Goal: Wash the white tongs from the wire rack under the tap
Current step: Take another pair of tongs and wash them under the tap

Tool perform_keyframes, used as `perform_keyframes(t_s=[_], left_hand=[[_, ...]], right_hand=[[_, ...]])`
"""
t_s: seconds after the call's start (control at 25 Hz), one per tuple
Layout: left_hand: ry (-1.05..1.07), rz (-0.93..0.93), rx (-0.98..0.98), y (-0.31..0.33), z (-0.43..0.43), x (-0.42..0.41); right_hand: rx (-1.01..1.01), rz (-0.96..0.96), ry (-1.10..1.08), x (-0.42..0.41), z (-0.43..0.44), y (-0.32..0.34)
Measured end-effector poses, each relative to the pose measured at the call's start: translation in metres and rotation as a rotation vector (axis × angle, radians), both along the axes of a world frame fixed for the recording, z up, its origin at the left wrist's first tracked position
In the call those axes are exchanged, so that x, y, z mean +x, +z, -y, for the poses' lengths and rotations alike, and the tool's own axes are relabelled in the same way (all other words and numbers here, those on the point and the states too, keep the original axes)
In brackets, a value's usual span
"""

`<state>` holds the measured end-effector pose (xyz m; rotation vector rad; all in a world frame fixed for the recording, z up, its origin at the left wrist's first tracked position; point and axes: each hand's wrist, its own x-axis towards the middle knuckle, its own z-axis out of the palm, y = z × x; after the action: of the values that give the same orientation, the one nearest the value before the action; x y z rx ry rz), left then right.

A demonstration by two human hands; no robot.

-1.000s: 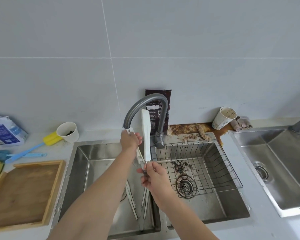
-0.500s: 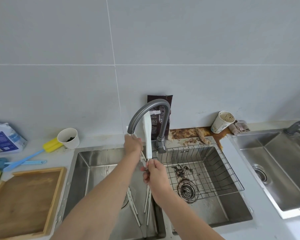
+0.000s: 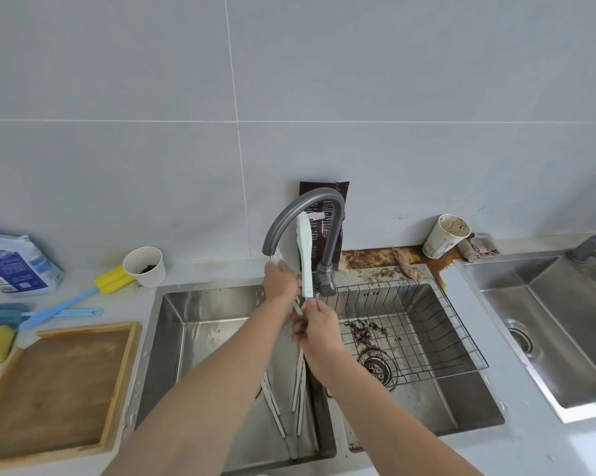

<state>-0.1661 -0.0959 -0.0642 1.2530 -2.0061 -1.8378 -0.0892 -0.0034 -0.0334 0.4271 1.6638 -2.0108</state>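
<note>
White tongs [image 3: 305,259] held over left sink [image 3: 200,304]; wire rack [image 3: 427,324] holds dark scraps [image 3: 367,333].

The 2 forearms reach forward, left hand [image 3: 279,278] higher, right hand [image 3: 318,324] just below, each gripping the white tongs [image 3: 305,249].

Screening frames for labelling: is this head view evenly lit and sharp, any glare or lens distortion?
Head view: soft, even light, no hard shadows; pale glare on the left stainless-steel sink basin; wide-angle lens leaves the vertical tile seam leaning; left hand, right hand and white tongs under the grey curved tap slightly soft.
</note>
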Motion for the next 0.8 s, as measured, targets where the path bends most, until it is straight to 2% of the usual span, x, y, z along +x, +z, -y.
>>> perform_keyframes(t_s=[0.16, 0.24, 0.4, 0.56, 0.68, 0.8], left_hand=[[0.011, 0.008, 0.044, 0.0, 0.017, -0.005], [0.035, 0.003, 0.046, 0.002, 0.016, -0.005], [-0.117, 0.051, -0.034, 0.0, -0.015, 0.003], [0.002, 0.069, 0.073, 0.0, 0.016, -0.004], [-0.001, 0.012, 0.044, 0.003, 0.004, 0.001], [-0.011, -0.027, 0.107, 0.002, -0.002, 0.0]], right_hand=[[-0.006, 0.008, 0.046, 0.028, -0.004, -0.005], [-0.035, 0.035, 0.003, 0.027, -0.004, -0.003], [-0.039, 0.038, -0.05, 0.007, -0.008, 0.008], [-0.027, 0.044, 0.049, 0.035, -0.011, 0.0], [-0.012, 0.072, -0.006, 0.025, -0.01, 0.0], [-0.019, 0.07, -0.03, 0.021, -0.007, 0.007]])
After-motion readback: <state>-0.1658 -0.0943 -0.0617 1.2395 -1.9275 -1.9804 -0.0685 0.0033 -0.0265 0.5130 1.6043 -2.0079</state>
